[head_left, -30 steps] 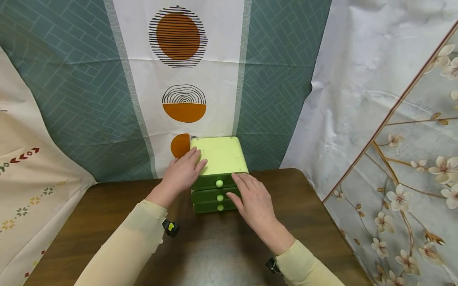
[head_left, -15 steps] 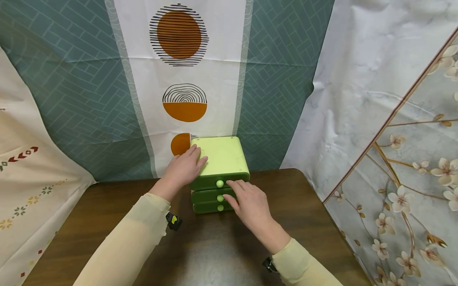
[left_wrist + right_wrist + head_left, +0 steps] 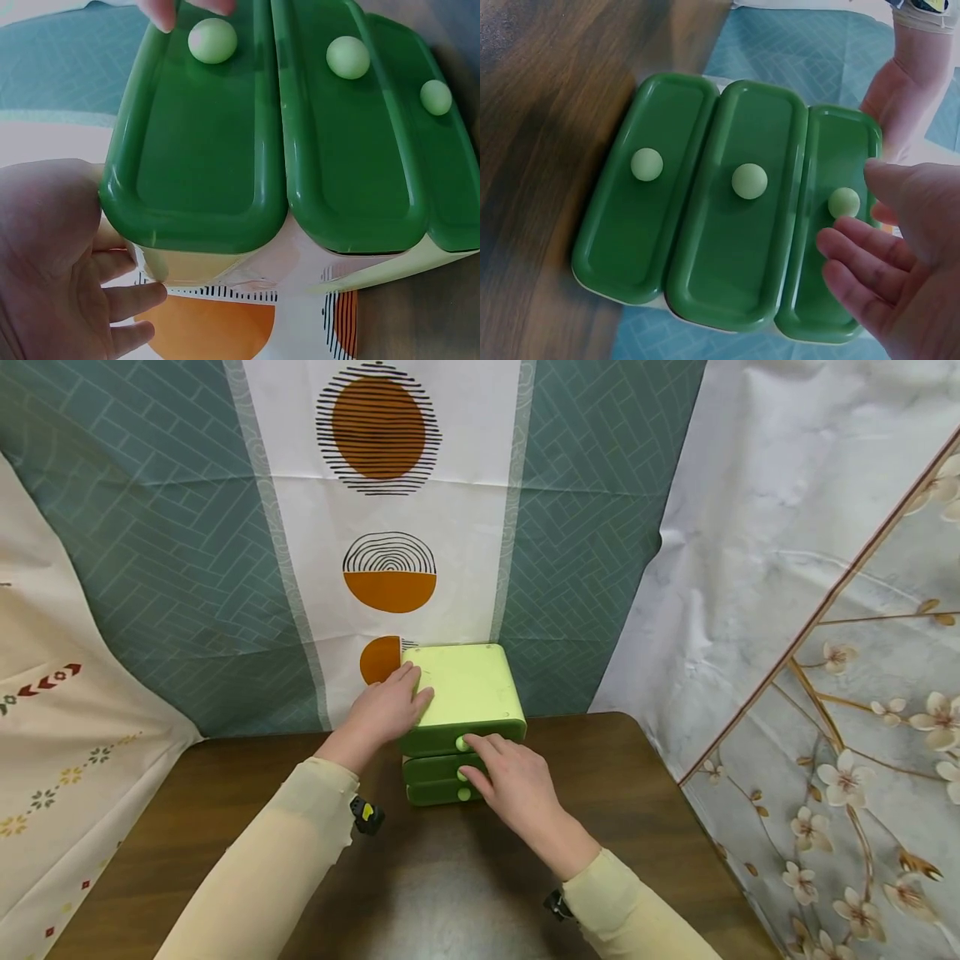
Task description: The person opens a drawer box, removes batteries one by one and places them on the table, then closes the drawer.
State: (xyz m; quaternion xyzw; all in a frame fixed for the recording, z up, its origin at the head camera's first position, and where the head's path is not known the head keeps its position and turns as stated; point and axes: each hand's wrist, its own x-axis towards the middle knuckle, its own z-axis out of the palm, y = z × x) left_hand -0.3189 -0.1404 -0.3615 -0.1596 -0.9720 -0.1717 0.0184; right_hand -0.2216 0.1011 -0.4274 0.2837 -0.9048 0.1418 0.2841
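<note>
A small chest of drawers has a pale yellow-green top, green drawer fronts and round light green knobs. My left hand lies along its upper left edge, fingers stretched out, thumb over the top; the left wrist view shows that palm beside the top drawer. My right hand is in front of the top drawer. Its fingertips are right at the top knob, with the thumb held apart on the other side. All the drawers are closed.
The chest stands at the back of a dark brown wooden table. A patterned cloth hangs close behind it, a floral cloth at the right and a cream cloth at the left.
My right hand has moved from the chest's upper right front edge down and left to the top knob. My left hand has stayed at the left edge.
</note>
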